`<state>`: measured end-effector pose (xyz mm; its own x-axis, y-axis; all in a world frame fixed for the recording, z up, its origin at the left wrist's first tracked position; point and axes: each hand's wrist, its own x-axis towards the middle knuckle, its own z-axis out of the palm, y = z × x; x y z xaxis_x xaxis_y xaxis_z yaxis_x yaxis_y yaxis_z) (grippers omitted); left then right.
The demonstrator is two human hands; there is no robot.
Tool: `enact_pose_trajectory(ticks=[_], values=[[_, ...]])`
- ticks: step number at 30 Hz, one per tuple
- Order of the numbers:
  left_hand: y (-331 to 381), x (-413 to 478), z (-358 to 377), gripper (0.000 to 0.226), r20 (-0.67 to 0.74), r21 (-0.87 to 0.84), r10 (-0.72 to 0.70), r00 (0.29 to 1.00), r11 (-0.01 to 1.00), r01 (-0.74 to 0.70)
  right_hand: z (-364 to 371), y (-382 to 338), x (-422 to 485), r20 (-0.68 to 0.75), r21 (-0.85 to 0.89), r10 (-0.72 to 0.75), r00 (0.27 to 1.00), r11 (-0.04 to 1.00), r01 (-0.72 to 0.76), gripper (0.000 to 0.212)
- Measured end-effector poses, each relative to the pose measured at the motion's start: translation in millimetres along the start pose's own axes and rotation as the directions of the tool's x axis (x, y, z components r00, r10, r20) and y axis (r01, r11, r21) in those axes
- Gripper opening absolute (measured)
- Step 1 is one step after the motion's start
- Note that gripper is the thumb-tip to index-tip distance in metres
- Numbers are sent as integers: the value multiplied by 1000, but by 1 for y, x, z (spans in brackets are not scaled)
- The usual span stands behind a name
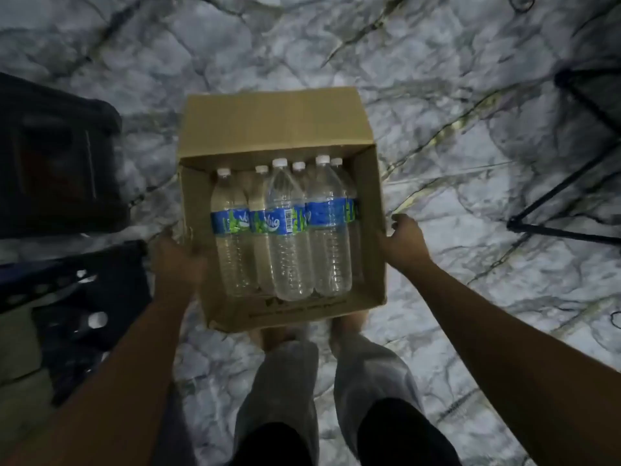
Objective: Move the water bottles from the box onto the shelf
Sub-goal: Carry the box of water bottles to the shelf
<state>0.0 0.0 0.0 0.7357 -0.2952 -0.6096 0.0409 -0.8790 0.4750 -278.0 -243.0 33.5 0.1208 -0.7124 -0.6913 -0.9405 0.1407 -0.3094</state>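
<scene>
At far left, a dark blue rack (84, 280), perhaps the shelf. Next, left hand (176, 255) against the left wall of the cardboard box (268, 122), too blurred to read its grip. In the middle, water bottles (289, 230) side by side inside the box, caps away from the body, long axes straight ahead. At right, right hand (401, 238) just beside the right wall, fingers loosely curled, holding nothing. Equally near either hand; probably a reach in from above, then leftward.

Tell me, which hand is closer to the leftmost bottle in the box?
Left. The left hand is on the box's left wall, beside that leftmost bottle; the right hand is outside the right wall, past the other bottles.
</scene>
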Motion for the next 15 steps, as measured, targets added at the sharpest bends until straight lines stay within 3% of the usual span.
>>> enact_pose_trajectory(ticks=[4, 7, 12, 15], values=[[4, 11, 21, 45, -91, 190, -80, 993, 977, 96, 25, 10, 29, 8, -6, -12, 1000, 1000, 12, 43], [-2, 14, 27, 24, -144, 268, -1, 990, 963, 40, 37, 16, 38, -77, -14, -47, 996, 999, 46, 35], [-11, 24, 25, 30, -127, 307, -16, 992, 950, 54, 42, 19, 49, -90, -113, -63, 994, 992, 53, 31], [-4, 23, 16, 24, -63, 287, -5, 998, 958, 23, 38, 19, 48, -63, -75, -74, 995, 995, 69, 30]])
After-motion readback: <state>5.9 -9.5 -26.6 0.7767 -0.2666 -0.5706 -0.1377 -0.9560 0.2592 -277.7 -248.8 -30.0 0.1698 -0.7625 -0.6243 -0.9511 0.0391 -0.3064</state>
